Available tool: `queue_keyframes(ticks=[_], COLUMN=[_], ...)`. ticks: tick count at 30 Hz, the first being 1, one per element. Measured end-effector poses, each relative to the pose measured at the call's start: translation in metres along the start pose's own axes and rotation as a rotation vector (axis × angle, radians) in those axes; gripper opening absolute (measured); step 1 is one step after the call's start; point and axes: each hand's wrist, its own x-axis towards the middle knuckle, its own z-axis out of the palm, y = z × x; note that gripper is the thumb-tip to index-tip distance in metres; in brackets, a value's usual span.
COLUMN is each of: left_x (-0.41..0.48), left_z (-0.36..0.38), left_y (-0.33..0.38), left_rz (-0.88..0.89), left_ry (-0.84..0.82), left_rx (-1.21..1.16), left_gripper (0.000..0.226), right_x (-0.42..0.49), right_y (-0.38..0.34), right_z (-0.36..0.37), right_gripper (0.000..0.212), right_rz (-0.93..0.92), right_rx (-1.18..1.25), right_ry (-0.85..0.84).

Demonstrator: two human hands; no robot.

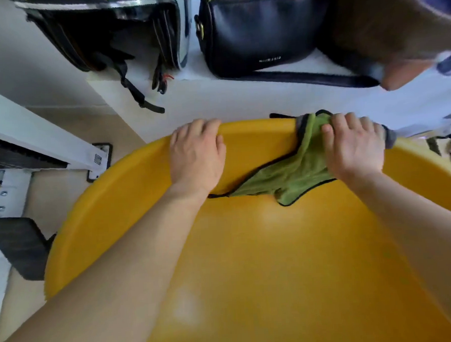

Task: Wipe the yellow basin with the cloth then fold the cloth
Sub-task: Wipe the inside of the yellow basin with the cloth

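A large yellow basin [263, 260] fills the lower half of the view, its far rim against a white ledge. My left hand [196, 156] is curled over the far rim, gripping it. My right hand [354, 148] presses a green cloth [290, 175] with black edging and a grey underside against the far rim and inner wall. Part of the cloth hangs over the rim, and the rest droops down inside the basin.
On the white ledge [241, 96] behind the basin sit a black helmet [112, 33] with dangling straps, a black handbag [261, 30] and a brown bag [394, 31]. A white metal frame [34, 139] and a black pedal [19, 247] stand at left on the beige floor.
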Motion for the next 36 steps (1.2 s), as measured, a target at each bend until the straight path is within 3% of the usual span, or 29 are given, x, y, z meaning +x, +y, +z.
queue_keyframes(ticks=[3, 6, 8, 10, 14, 17, 20, 24, 27, 29, 33, 36], left_x=[0.006, 0.01, 0.009, 0.007, 0.009, 0.01, 0.012, 0.015, 0.014, 0.015, 0.013, 0.003], left_z=[0.012, 0.013, 0.013, 0.011, 0.01, 0.014, 0.018, 0.025, 0.026, 0.025, 0.028, 0.034], left_y=[0.027, 0.037, 0.03, 0.025, 0.04, 0.059, 0.083, 0.105, 0.111, 0.114, 0.136, 0.175], left_rz=[0.084, -0.08, -0.098, -0.047, -0.013, 0.151, 0.297, 0.264, 0.206, 0.183, 0.14, 0.258], left_ry=[0.032, 0.046, 0.044, 0.032, -0.017, -0.065, -0.079, -0.039, -0.025, -0.026, -0.05, -0.113], left_rx=[-0.048, -0.185, -0.214, -0.182, -0.061, -0.039, -0.062, -0.06, -0.044, -0.036, 0.037, 0.033], left_gripper=[0.037, 0.045, 0.044, 0.041, 0.045, 0.053, 0.053, 0.052, 0.052, 0.053, 0.058, 0.062], right_x=[0.005, 0.002, 0.004, 0.003, -0.011, -0.018, -0.012, -0.001, 0.001, -0.009, -0.073, -0.079], right_y=[-0.068, -0.144, -0.138, -0.087, 0.048, 0.065, 0.022, -0.034, 0.006, 0.067, 0.186, 0.192], right_z=[-0.004, 0.0, 0.0, 0.002, 0.002, 0.006, 0.007, 0.005, 0.004, 0.005, -0.008, -0.012], right_gripper=[0.042, 0.036, 0.036, 0.04, 0.043, 0.041, 0.043, 0.052, 0.043, 0.042, 0.048, 0.057], right_rz=[-0.053, -0.309, -0.424, -0.449, -0.088, 0.064, 0.014, -0.269, -0.367, -0.285, 0.126, 0.12], right_rx=[0.064, 0.131, 0.104, 0.01, -0.082, -0.154, -0.157, -0.041, -0.053, -0.102, -0.169, -0.193], right_ry=[0.069, 0.058, 0.036, 0.042, 0.013, -0.022, 0.041, 0.011, 0.026, 0.03, -0.084, -0.111])
